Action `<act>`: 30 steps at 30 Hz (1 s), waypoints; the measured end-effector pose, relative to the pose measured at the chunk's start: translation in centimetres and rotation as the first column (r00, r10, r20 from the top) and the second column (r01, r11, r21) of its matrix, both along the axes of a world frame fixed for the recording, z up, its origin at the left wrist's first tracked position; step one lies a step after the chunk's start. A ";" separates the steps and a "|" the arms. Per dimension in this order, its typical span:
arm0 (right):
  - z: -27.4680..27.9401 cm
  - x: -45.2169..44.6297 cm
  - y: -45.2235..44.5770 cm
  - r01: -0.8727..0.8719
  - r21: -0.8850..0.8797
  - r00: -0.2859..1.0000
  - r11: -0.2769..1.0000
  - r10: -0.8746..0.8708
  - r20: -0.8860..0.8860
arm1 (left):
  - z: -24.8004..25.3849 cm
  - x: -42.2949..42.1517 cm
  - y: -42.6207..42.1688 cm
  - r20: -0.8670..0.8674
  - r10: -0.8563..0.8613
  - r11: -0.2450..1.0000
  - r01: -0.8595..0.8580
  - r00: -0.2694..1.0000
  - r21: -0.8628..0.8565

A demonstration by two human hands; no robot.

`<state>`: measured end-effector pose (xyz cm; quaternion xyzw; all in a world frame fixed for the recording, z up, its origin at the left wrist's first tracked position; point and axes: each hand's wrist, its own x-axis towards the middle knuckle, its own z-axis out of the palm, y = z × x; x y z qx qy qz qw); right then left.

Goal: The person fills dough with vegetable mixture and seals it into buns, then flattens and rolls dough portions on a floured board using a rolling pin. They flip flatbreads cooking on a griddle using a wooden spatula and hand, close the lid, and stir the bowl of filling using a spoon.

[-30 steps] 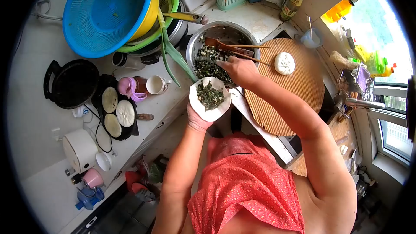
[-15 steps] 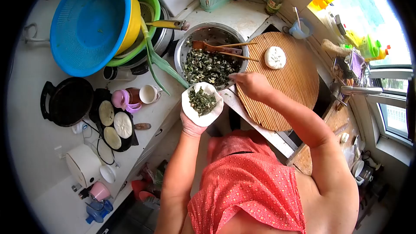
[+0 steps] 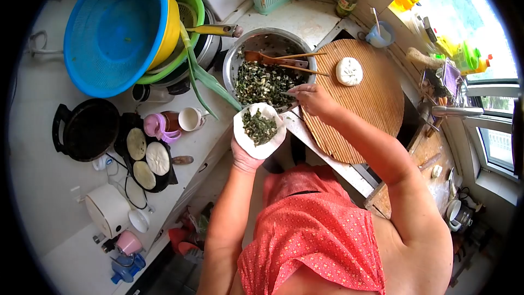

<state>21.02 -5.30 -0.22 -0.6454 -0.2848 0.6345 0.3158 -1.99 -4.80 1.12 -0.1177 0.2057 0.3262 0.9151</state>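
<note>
My left hand point(image 3: 245, 158) supports a round white dough wrapper point(image 3: 277, 143) from below, its fingers curled under and mostly hidden. A heap of chopped green filling point(image 3: 258, 127) lies in the middle of the wrapper. Just beyond stands a steel mixing bowl point(image 3: 231, 68) of dark green and white filling point(image 3: 262, 84). Over the bowl's near right rim, my right hand point(image 3: 316, 101) pinches a thin pale utensil that looks like a spoon point(image 3: 288, 94); its far end is in the filling. A wooden spatula point(image 3: 267, 59) and chopsticks point(image 3: 305, 55) rest across the bowl.
Right of the bowl, a round slatted mat point(image 3: 357, 114) carries one pleated stuffed bun point(image 3: 349, 71). Leftward are a pan with several flat breads point(image 3: 158, 158), a black pan point(image 3: 90, 128), a mug point(image 3: 190, 119) and stacked basins point(image 3: 117, 27). A green onion leaf point(image 3: 210, 82) reaches the bowl.
My right hand has shifted slightly up along the bowl's rim, and more of the utensil shows. The left hand still holds the filled wrapper. The whole view has moved a little.
</note>
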 end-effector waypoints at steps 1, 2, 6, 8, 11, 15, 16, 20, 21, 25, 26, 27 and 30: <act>0.0 0.5 -0.1 -0.038 0.179 0.990 0.983 0.013 0.141 | 0.1 0.0 0.0 -0.008 -0.003 1.000 0.003 1.000 -0.004; -0.1 1.1 -0.2 -0.100 0.345 0.961 0.933 0.000 0.278 | 0.2 0.1 0.2 -0.006 -0.001 1.000 0.001 1.000 -0.004; 0.6 1.3 -0.3 -0.474 0.334 0.653 0.815 0.071 0.754 | 0.3 0.1 0.3 0.057 -0.026 1.000 0.025 0.998 0.018; 0.0 0.3 -0.2 -0.464 0.286 0.691 0.838 0.140 0.709 | 0.4 0.1 0.4 0.028 -0.026 1.000 0.025 0.999 0.008; -0.5 -1.2 0.0 -0.394 0.291 0.817 0.872 0.187 0.546 | 0.3 0.0 0.2 0.012 -0.030 1.000 0.030 0.999 0.005; -4.0 -1.7 0.7 -0.287 0.471 0.919 0.834 0.101 0.381 | 0.0 -0.1 0.2 0.017 -0.019 0.999 0.019 1.000 -0.042; -3.2 -1.9 0.9 -0.286 0.470 0.919 0.835 0.101 0.381 | -0.1 -0.1 0.1 -0.010 -0.019 0.999 0.019 1.000 -0.033; -0.2 -2.7 1.8 -0.045 0.090 0.997 0.995 0.050 -0.058 | -0.6 0.0 0.2 0.103 -0.007 0.999 0.011 0.995 -0.034; -0.1 -2.8 1.8 0.048 0.021 0.983 0.999 -0.043 -0.181 | -0.5 0.0 0.2 0.074 -0.012 0.999 0.014 0.997 -0.033; -0.3 -2.6 1.9 0.142 -0.057 0.944 0.988 -0.153 -0.293 | -0.1 0.0 0.4 0.049 -0.020 0.999 0.021 0.999 -0.031; 0.0 -2.6 1.9 0.173 -0.092 0.926 0.981 -0.194 -0.323 | -0.2 0.0 0.4 0.046 -0.021 0.999 0.022 0.999 -0.031; 0.2 -2.6 2.0 0.203 -0.127 0.906 0.971 -0.235 -0.351 | -0.3 0.0 0.5 0.037 -0.028 0.999 0.029 0.999 -0.023; 0.4 -2.3 1.8 0.181 -0.103 0.905 0.978 -0.207 -0.373 | -0.2 -0.1 0.7 0.048 -0.039 0.999 0.039 0.998 -0.014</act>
